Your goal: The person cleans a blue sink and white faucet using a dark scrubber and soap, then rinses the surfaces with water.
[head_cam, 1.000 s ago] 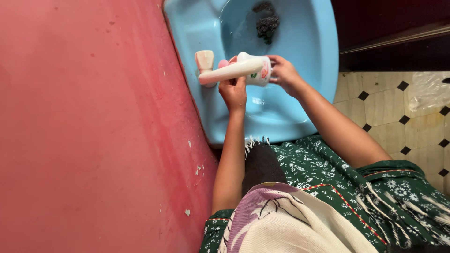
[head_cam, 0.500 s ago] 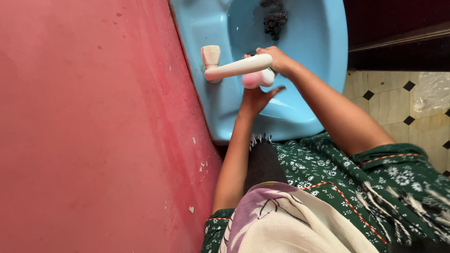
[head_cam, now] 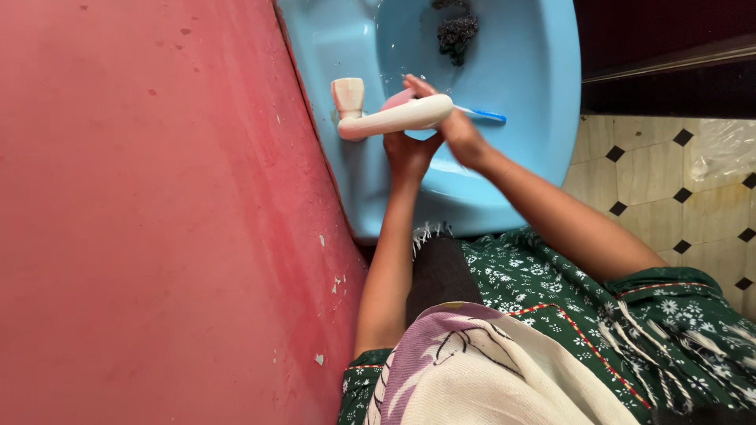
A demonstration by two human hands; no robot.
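A white tap (head_cam: 390, 118) reaches out over a light blue sink (head_cam: 543, 94). Both my hands are under its spout. My left hand (head_cam: 405, 153) comes up from below, and its fingers go behind the spout, where a small pink object (head_cam: 396, 99) shows; it seems to hold that. My right hand (head_cam: 459, 130) is beside it on the right, fingers curled toward the pink object. A thin blue stick, like a toothbrush handle (head_cam: 482, 115), juts out of that hand to the right. The spout hides part of both grips.
A dark scrub pad (head_cam: 457, 31) lies in the basin near the drain. A red wall (head_cam: 157, 212) runs along the left, close to the sink. Tiled floor (head_cam: 669, 189) with black diamonds and a clear plastic bag (head_cam: 728, 149) lie at right.
The view has shifted, so the sink sits further right. My hands have come together under the spout, the pink object has moved up behind it, and the blue stick now shows.
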